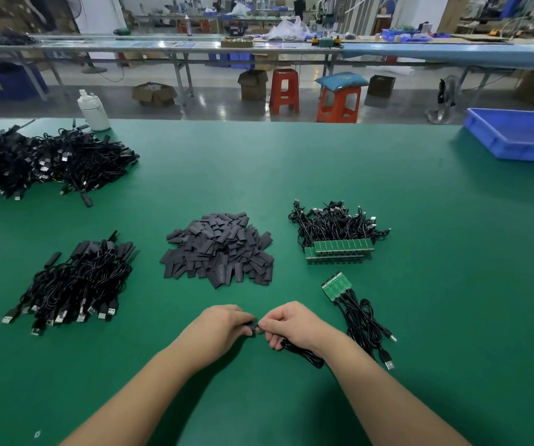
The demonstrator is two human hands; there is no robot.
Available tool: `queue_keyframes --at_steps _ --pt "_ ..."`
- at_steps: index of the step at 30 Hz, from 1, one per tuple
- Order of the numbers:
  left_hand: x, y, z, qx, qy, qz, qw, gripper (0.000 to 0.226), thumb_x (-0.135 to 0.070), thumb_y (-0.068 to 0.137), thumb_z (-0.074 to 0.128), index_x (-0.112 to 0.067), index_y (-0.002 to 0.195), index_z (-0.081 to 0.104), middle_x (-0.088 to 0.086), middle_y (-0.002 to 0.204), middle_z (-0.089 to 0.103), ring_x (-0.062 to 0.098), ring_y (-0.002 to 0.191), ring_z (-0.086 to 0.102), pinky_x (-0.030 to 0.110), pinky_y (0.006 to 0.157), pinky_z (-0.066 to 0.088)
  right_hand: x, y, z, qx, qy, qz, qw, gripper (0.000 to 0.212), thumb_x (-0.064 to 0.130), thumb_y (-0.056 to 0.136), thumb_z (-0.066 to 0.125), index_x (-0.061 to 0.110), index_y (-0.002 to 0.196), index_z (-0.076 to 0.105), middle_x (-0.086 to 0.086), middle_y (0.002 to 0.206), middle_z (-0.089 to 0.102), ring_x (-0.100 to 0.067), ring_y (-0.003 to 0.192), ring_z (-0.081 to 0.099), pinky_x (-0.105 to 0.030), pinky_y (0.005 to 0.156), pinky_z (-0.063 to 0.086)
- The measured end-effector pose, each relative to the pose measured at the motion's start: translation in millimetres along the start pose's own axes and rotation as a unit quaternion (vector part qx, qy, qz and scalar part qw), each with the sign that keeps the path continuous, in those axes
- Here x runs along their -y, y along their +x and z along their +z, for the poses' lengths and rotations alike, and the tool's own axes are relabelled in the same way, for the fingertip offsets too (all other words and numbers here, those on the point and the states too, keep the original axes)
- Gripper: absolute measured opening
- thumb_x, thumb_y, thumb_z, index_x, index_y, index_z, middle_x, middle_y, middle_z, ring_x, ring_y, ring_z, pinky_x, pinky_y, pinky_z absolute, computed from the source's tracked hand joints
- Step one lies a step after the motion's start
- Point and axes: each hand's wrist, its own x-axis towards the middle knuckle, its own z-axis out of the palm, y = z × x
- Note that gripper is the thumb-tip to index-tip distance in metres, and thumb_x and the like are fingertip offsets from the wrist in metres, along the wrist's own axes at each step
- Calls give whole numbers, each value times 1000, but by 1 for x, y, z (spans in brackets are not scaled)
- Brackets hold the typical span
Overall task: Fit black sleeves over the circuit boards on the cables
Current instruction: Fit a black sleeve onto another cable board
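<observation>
My left hand [225, 323] pinches a black sleeve [251, 326] at its fingertips. My right hand [291, 323] pinches the board end of a black cable [304, 354], which trails under my right wrist. The two meet between my hands, and the board is mostly hidden there. A heap of loose black sleeves [219, 249] lies just beyond my hands. To its right sits a bundle of cables with bare green boards [339, 249], and a smaller bunch with green boards [336, 284] lies nearer, right of my right hand. Sleeved cables [76, 284] are stacked at the left.
A big tangle of black cables [40, 162] fills the far left of the green table [420, 220]. A white bottle [93, 111] stands at the far edge, a blue tray [516, 133] at the far right. Beyond are benches and orange stools [284, 90].
</observation>
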Motion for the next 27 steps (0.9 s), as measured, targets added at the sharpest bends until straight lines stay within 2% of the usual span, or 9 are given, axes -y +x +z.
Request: queue_keyframes --at_steps 4,10,12,21,27 --pt "-2 0 3 -12 2 -37 999 23 -31 97 58 -24 115 70 -4 102 67 14 95 61 27 85 46 2 -1 3 -20 29 6 999 15 16 99 60 9 94 72 -4 73 68 -13 58 63 -21 56 52" --pt "-8 0 3 -29 18 -68 997 24 -31 98 55 -23 115 69 -3 106 68 17 98 61 30 87 45 5 -2 1 -3 37 18 999 18 14 100 57 1 102 69 -7 81 70 -12 60 63 -22 59 53" --pt "-8 0 3 -37 9 -65 997 23 -30 98 55 -23 115 70 -3 105 68 17 97 61 29 87 45 4 -1 0 1 48 24 999 19 14 100 58 -1 106 69 -6 82 72 -12 62 64 -21 59 53" --pt "-6 -3 6 -55 -25 -20 998 25 -30 96 61 -26 119 69 -3 101 67 15 93 63 29 85 48 2 2 1 0 49 36 998 14 12 99 59 2 98 69 -5 75 70 -12 58 64 -21 55 52" --pt "-9 -6 9 -94 -47 -6 994 20 -24 95 62 -19 112 73 -6 100 71 12 89 65 26 82 51 4 2 0 -1 49 34 998 18 11 99 58 -3 103 68 -5 74 68 -12 58 63 -21 56 52"
